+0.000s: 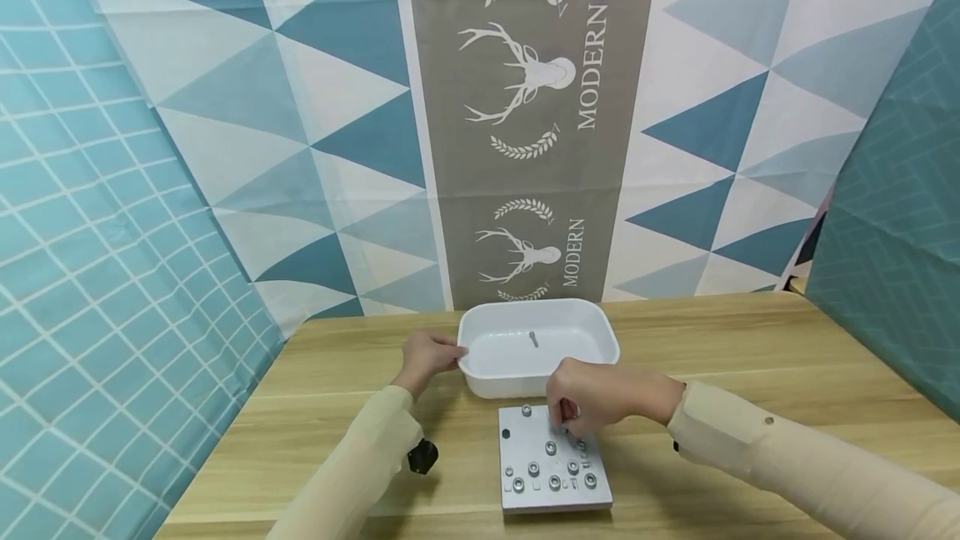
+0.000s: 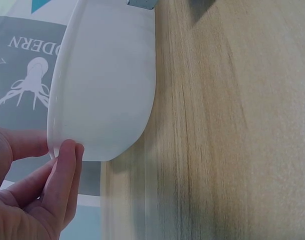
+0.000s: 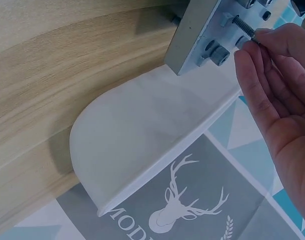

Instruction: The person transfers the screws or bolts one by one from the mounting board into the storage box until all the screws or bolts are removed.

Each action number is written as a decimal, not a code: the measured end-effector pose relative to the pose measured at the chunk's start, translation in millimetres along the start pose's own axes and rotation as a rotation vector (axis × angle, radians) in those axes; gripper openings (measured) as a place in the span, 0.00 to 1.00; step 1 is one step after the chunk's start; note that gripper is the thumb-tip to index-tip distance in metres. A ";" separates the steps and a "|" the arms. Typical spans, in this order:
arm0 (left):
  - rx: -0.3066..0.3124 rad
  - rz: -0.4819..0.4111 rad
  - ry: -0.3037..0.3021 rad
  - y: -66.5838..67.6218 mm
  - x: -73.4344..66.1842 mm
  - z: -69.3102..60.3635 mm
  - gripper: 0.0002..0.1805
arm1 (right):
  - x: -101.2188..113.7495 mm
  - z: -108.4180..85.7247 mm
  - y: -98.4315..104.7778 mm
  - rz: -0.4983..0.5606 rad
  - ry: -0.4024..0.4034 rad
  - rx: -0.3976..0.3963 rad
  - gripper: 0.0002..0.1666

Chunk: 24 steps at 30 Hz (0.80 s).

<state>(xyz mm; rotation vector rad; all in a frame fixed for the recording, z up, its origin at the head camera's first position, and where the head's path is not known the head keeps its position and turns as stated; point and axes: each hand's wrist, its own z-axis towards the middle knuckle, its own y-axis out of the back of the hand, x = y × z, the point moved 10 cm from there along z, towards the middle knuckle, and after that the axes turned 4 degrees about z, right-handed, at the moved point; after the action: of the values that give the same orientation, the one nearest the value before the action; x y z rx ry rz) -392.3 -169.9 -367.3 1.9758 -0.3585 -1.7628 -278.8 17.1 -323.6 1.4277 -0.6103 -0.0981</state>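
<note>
My right hand (image 1: 588,394) is over the far part of a silver metal plate (image 1: 536,500). In the right wrist view, its thumb and forefinger pinch a bolt (image 3: 244,27), whose threaded shank points at the plate's face. Whether the tip touches a hole cannot be seen. Several socket-head bolts (image 1: 554,482) stand in the plate, and a dark hole (image 1: 506,433) shows near its left edge. My left hand (image 1: 429,354) holds the left rim of a white plastic tub (image 1: 480,386), thumb on one side and fingers on the other. A single bolt (image 1: 533,339) lies inside the tub.
The tub stands just behind the plate on a wood-grain table (image 1: 712,348). A patterned cloth (image 1: 360,148) hangs at the table's back edge, with blue cloths to the left and right. A small black object (image 1: 423,457) is at the left sleeve.
</note>
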 end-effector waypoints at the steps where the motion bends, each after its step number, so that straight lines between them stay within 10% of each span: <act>1: 0.001 -0.003 0.002 -0.4 0.4 0.1 0.11 | -0.2 -0.1 -0.1 0.005 -0.001 -0.001 0.09; 24: -0.007 -0.014 -0.003 0.0 -0.8 -2.2 0.11 | 2.3 3.9 13.4 -0.043 0.023 -0.028 0.09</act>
<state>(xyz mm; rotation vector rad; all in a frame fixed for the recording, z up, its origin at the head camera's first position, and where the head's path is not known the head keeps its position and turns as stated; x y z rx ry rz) -390.2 -169.2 -366.5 1.9761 -0.3398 -1.7737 -282.5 14.9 -310.1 1.4131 -0.5571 -0.1240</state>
